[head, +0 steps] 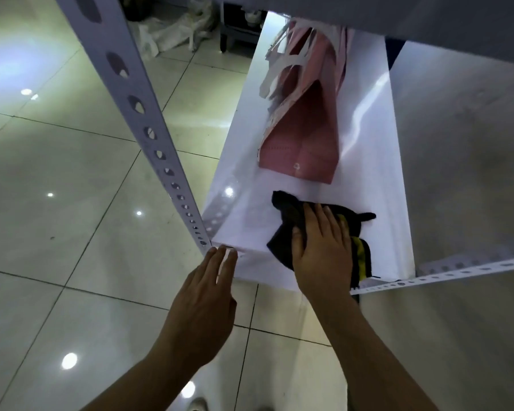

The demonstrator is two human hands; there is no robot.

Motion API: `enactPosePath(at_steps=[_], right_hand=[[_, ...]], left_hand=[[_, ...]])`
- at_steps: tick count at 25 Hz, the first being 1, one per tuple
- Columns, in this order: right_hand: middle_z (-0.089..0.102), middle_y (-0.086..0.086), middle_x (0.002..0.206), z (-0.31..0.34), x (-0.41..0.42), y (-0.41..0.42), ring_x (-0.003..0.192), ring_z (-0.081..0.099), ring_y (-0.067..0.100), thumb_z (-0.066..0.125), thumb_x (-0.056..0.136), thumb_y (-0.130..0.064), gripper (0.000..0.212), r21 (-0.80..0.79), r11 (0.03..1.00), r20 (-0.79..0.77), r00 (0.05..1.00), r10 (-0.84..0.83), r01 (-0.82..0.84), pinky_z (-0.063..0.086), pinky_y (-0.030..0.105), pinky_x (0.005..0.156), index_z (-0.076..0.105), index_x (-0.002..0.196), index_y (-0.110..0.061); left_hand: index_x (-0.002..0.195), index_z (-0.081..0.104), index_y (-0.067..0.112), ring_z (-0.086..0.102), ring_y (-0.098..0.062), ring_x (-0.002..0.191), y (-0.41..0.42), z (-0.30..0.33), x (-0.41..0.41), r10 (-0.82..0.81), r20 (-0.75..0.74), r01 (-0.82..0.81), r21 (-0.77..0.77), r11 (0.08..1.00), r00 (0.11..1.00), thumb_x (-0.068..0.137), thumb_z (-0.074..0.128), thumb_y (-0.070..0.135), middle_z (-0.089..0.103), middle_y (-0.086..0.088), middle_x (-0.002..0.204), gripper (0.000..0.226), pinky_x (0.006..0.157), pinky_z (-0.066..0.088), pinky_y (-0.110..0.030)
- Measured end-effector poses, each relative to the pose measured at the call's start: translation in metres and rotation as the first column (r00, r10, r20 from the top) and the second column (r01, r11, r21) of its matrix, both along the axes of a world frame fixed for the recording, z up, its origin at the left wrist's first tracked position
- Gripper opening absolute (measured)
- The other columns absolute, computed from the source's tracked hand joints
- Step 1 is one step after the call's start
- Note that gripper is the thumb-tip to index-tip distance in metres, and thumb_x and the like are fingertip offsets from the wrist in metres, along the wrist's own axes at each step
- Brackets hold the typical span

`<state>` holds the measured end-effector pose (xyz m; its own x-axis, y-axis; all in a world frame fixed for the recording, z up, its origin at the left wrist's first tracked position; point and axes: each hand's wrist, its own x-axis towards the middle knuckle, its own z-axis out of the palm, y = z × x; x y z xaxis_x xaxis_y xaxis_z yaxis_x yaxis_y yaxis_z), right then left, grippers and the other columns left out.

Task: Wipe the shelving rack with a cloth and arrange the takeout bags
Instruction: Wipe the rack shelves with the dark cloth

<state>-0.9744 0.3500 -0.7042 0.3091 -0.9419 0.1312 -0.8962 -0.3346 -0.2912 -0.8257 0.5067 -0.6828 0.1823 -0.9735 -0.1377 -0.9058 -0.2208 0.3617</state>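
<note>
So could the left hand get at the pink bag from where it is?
Probably yes: the left hand rests at the shelf front edge, and the bare shelf up to the pink bag looks unobstructed.

A cloth is spread on the shelf of the shelving rack, near its front edge. The right hand is laid flat on the cloth. Behind the cloth, farther back on the shelf, takeout bags are laid on their sides. The left hand is placed at the shelf's front left corner, beside the rack's perforated upright. Plastic bags are left on the floor behind the shelf's left side.
</note>
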Motion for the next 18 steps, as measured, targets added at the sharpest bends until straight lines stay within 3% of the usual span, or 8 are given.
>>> enactPosePath(at_steps=[3, 7, 10, 15, 18], right_hand=[[0.053, 0.01, 0.15, 0.003, -0.044, -0.002, 0.143, 0.044, 0.028, 0.048, 0.104, -0.026, 0.046, 0.02, 0.997, -0.055, 0.995, -0.078, 0.08, 0.028, 0.047, 0.12, 0.052, 0.146, -0.01], [0.047, 0.014, 0.154, 0.01, -0.055, -0.053, 0.146, 0.037, 0.031, 0.045, 0.104, -0.025, 0.049, 0.072, 0.973, -0.044, 0.976, -0.215, 0.218, 0.024, 0.05, 0.12, 0.046, 0.149, -0.007], [0.043, 0.014, 0.157, 0.006, -0.053, -0.047, 0.149, 0.033, 0.031, 0.044, 0.104, -0.026, 0.051, 0.028, 0.98, -0.049, 0.979, -0.198, 0.199, 0.019, 0.048, 0.123, 0.043, 0.151, -0.008], [0.049, 0.009, 0.153, -0.012, -0.053, 0.005, 0.147, 0.039, 0.026, 0.042, 0.105, -0.028, 0.047, -0.091, 0.994, -0.049, 0.996, -0.069, 0.065, 0.024, 0.049, 0.122, 0.048, 0.149, -0.012], [0.053, 0.009, 0.15, -0.014, -0.044, -0.01, 0.144, 0.043, 0.027, 0.042, 0.105, -0.03, 0.046, -0.134, 0.984, -0.042, 0.992, -0.123, 0.116, 0.026, 0.05, 0.119, 0.051, 0.147, -0.013]], left_hand=[[0.151, 0.034, 0.002, 0.033, -0.034, 0.145, -0.006, 0.001, -0.002, -0.027, -0.007, 0.027, -0.059, 0.998, 1.0, 0.079, 0.066, 0.004, 0.034, -0.019, 0.157, 0.078, 0.113, 0.038, -0.041], [0.156, -0.008, 0.014, -0.009, -0.024, 0.153, -0.012, -0.01, 0.003, -0.046, 0.046, 0.046, 0.005, 0.999, 0.998, 0.096, 0.046, 0.021, -0.013, -0.009, 0.165, 0.081, 0.125, 0.011, -0.037], [0.156, -0.01, 0.013, -0.012, -0.024, 0.152, -0.01, -0.014, 0.006, -0.058, 0.046, 0.056, 0.026, 0.998, 0.997, 0.096, 0.048, 0.024, -0.014, -0.008, 0.164, 0.083, 0.125, 0.011, -0.037], [0.155, -0.015, 0.012, -0.018, -0.024, 0.151, -0.01, -0.013, 0.005, -0.056, 0.031, 0.055, 0.037, 0.998, 0.998, 0.097, 0.047, 0.027, -0.022, -0.009, 0.162, 0.086, 0.124, 0.015, -0.036], [0.155, -0.014, 0.012, -0.016, -0.024, 0.151, -0.01, -0.013, 0.006, -0.071, 0.038, 0.069, 0.057, 0.996, 0.997, 0.097, 0.047, 0.029, -0.021, -0.009, 0.163, 0.086, 0.121, 0.019, -0.037]])
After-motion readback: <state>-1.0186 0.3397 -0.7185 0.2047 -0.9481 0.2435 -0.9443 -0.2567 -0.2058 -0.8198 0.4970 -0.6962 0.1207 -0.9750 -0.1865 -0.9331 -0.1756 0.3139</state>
